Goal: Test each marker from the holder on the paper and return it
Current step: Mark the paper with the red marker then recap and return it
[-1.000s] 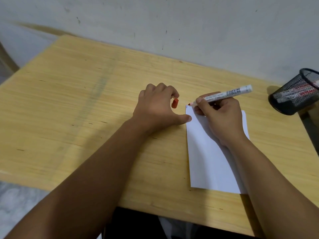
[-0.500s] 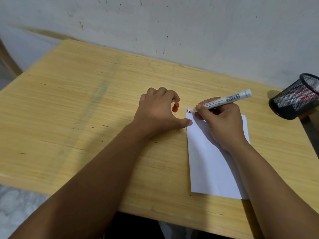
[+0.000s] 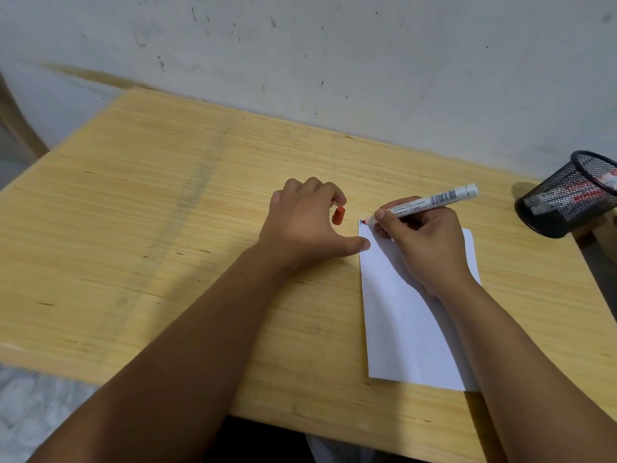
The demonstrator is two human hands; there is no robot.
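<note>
My right hand [image 3: 424, 242] grips a white marker [image 3: 434, 200] with a red tip, and the tip touches the top left corner of the white paper [image 3: 404, 329], where a small dark red mark shows. My left hand [image 3: 303, 225] rests on the table beside the paper, its curled fingers pinching the marker's red cap [image 3: 338, 215] and its thumb touching the paper's left edge. The black mesh holder [image 3: 567, 195] lies tipped at the far right with other markers inside it.
The wooden table [image 3: 150, 228] stands against a scuffed grey wall [image 3: 334, 61]. Its near edge runs across the bottom of the view, and its right edge passes just behind the holder.
The marker tip has stayed at the paper's top left corner and a small mark has appeared there. The view has shifted slightly; both hands keep their places.
</note>
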